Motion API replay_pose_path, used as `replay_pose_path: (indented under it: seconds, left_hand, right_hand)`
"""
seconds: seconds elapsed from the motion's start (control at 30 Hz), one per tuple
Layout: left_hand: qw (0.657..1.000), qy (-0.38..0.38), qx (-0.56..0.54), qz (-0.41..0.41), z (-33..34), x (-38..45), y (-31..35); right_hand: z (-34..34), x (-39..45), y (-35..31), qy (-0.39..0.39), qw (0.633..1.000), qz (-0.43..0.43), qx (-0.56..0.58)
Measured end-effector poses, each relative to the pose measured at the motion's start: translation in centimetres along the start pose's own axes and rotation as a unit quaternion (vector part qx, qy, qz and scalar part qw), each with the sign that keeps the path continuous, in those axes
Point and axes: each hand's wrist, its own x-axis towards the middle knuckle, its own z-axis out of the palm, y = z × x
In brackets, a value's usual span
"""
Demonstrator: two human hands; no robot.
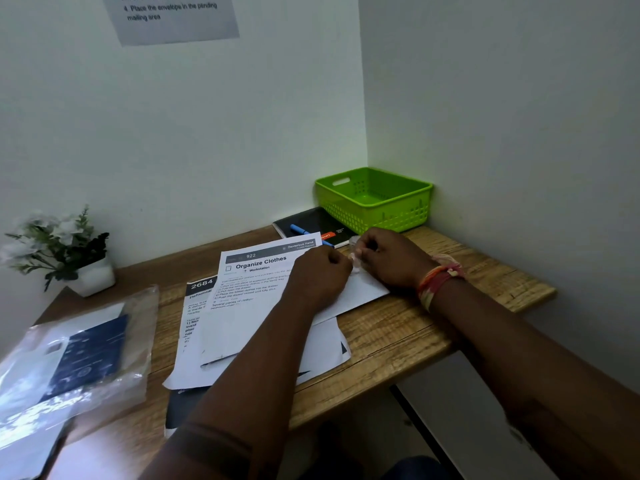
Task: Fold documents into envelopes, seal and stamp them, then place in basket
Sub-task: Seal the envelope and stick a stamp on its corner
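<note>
A white envelope (360, 292) lies on the wooden desk (398, 337), partly under both hands. My left hand (317, 275) and my right hand (391, 259) meet above its far edge, fingers curled, pinching a small pale piece (354, 255) between them; what it is cannot be told. Printed documents (249, 299) headed "Organize Clothes" lie stacked to the left, under my left forearm. The green plastic basket (375, 199) stands with nothing visible inside at the back right corner.
A black notebook (311, 221) with a blue pen (300, 229) sits beside the basket. A potted plant (69, 251) stands at the back left. A clear plastic bag (76, 362) holding white and dark items lies at the left front. Walls close in behind and right.
</note>
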Motion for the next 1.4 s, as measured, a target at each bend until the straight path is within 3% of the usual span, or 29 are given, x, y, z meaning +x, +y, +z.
replay_pose_path:
  seconds: [0.17, 0.3, 0.5, 0.6, 0.77, 0.9, 1.0, 1.4]
  left_hand:
    - [0.996, -0.041, -0.083, 0.003, 0.0, -0.1, 0.0]
    - [0.982, -0.001, -0.182, -0.049, -0.5, 0.1, -0.2]
    - [0.958, -0.010, -0.276, -0.071, -0.8, -0.1, 0.1]
    - [0.939, 0.005, -0.327, -0.106, -0.7, 0.1, 0.2]
    - [0.941, -0.009, -0.324, -0.098, -0.5, 0.2, 0.2]
    - [0.946, -0.037, -0.317, -0.060, -0.6, 0.1, 0.0]
    - [0.956, -0.003, -0.286, -0.063, -0.2, 0.4, -0.4]
    - [0.974, 0.041, -0.223, -0.029, 0.8, 1.1, -1.1]
  right_hand:
    - [-0.6, -0.1, 0.3, 0.026, 0.995, 0.021, 0.090]
    - [-0.6, -0.2, 0.4, 0.014, 0.985, 0.034, 0.170]
    - [-0.6, -0.6, -0.1, 0.003, 0.961, 0.051, 0.270]
    - [-0.7, -0.9, -0.4, -0.014, 0.965, 0.039, 0.259]
    - [-0.5, -0.9, -0.4, -0.037, 0.979, 0.020, 0.197]
    - [-0.5, -1.1, -0.5, -0.027, 0.974, 0.051, 0.221]
    - [-0.6, -1.2, -0.8, -0.032, 0.967, 0.084, 0.237]
    - [-0.6, -0.6, -0.8, -0.027, 0.991, 0.078, 0.109]
